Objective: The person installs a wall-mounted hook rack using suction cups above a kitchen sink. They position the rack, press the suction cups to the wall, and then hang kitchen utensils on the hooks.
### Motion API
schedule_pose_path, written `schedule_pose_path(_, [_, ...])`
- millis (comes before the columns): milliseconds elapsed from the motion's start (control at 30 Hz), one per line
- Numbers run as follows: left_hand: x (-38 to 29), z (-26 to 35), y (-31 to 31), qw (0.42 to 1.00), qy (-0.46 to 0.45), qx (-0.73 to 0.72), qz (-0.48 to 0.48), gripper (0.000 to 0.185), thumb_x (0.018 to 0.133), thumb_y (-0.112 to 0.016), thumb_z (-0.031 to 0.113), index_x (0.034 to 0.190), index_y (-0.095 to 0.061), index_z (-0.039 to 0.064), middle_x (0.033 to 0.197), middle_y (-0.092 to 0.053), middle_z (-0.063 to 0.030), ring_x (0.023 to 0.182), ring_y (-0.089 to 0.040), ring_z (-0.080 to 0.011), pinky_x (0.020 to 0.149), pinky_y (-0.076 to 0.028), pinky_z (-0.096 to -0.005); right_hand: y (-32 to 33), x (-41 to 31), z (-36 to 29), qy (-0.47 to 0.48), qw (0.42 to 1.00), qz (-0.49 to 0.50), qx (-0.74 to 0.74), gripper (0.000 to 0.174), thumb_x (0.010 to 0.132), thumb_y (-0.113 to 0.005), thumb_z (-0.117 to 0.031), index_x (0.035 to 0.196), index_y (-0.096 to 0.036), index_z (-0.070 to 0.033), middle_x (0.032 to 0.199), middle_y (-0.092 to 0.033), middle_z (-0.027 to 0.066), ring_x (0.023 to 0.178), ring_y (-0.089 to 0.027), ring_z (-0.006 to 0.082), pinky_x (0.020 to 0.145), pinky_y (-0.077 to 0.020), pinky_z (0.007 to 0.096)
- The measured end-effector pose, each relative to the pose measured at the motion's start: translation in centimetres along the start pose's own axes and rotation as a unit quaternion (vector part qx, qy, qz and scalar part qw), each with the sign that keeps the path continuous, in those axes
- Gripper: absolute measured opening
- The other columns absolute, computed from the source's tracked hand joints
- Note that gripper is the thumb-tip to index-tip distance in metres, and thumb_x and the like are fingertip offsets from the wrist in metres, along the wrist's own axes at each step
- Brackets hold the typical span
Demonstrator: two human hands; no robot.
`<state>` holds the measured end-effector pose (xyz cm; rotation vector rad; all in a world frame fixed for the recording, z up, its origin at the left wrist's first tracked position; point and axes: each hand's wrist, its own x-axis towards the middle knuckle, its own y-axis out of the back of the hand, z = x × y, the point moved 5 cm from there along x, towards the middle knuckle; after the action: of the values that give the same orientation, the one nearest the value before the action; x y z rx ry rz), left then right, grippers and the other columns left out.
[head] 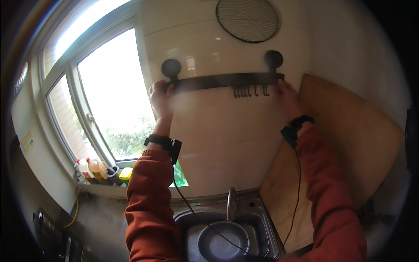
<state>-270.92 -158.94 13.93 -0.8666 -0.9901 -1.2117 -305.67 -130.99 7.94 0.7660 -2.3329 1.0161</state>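
Note:
A dark wall-mounted hook rail [222, 81] runs across the tiled wall, with two round black mounts [171, 68] rising from it near its ends. Several small hooks [242, 91] hang below its right half. My left hand [162, 98] grips the rail's left end, its thumb and fingers around the edge. At the right end, my right hand [285, 95] holds the rail by its tip, the fingers partly in shadow. Both wrists carry black straps with small devices and cables.
Below stands a steel sink [263, 235] with a faucet [231, 203] and a round metal pan [223, 240]. A large wooden board [350, 137] leans at the right. Bottles [95, 168] line the windowsill at the left. A round mesh strainer [248, 19] hangs above.

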Motion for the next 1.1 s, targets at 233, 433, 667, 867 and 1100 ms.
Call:
schedule_pose_path(233, [0.0, -0.1, 0.2, 1.000, -0.010, 0.001, 0.022, 0.030, 0.073, -0.069, 0.017, 0.097, -0.058, 0.004, 0.094, -0.057, -0.0172, 0.091, -0.055, -0.0336, 0.080, -0.045, -0.0399, -0.7, 0.1, -0.3, -0.022, 0.999, 0.043, 0.000, 0.022, 0.086, -0.062, -0.021, 0.096, -0.056, -0.002, 0.085, -0.056, 0.0022, 0.077, -0.052, 0.0107, 0.069, -0.0445, 0.0231])
schedule_pose_path(433, [0.3, 0.4, 0.1, 0.998, -0.050, 0.013, 0.025, 0.024, 0.073, -0.067, 0.013, 0.094, -0.059, 0.004, 0.094, -0.059, -0.0134, 0.093, -0.053, -0.0331, 0.081, -0.043, -0.0405, -0.3, 0.4, -0.6, 0.044, 0.995, -0.013, -0.084, 0.026, 0.085, -0.063, -0.016, 0.103, -0.056, 0.001, 0.090, -0.057, 0.0048, 0.080, -0.055, 0.0124, 0.071, -0.0474, 0.0221])
schedule_pose_path(667, [0.4, 0.1, 0.0, 1.000, -0.014, 0.007, -0.011, 0.030, 0.072, -0.069, 0.018, 0.097, -0.059, 0.004, 0.095, -0.061, -0.0126, 0.094, -0.056, -0.0303, 0.083, -0.045, -0.0371, -0.4, 0.1, -0.2, 0.002, 0.999, 0.005, 0.033, 0.026, 0.084, -0.064, -0.013, 0.103, -0.055, 0.002, 0.089, -0.057, 0.0055, 0.078, -0.055, 0.0127, 0.070, -0.0467, 0.0227])
schedule_pose_path(867, [0.3, -0.1, -0.1, 0.999, -0.034, 0.015, 0.001, 0.033, 0.067, -0.073, 0.013, 0.096, -0.060, 0.004, 0.094, -0.061, -0.0123, 0.093, -0.056, -0.0301, 0.082, -0.045, -0.0371, -1.6, -0.5, -1.3, -0.011, 0.999, 0.029, 0.035, 0.026, 0.085, -0.063, -0.011, 0.105, -0.055, 0.003, 0.091, -0.057, 0.0060, 0.077, -0.054, 0.0132, 0.069, -0.0465, 0.0244])
schedule_pose_path(1100, [0.4, -0.2, 0.4, 1.000, 0.011, 0.003, 0.009, 0.036, 0.069, -0.073, 0.017, 0.100, -0.060, 0.005, 0.093, -0.059, -0.0126, 0.083, -0.058, -0.0265, 0.075, -0.047, -0.0359, -1.4, 0.5, -0.3, -0.022, 0.996, 0.061, 0.053, 0.026, 0.085, -0.062, -0.010, 0.107, -0.054, 0.003, 0.095, -0.056, 0.0064, 0.081, -0.054, 0.0130, 0.074, -0.0491, 0.0237])
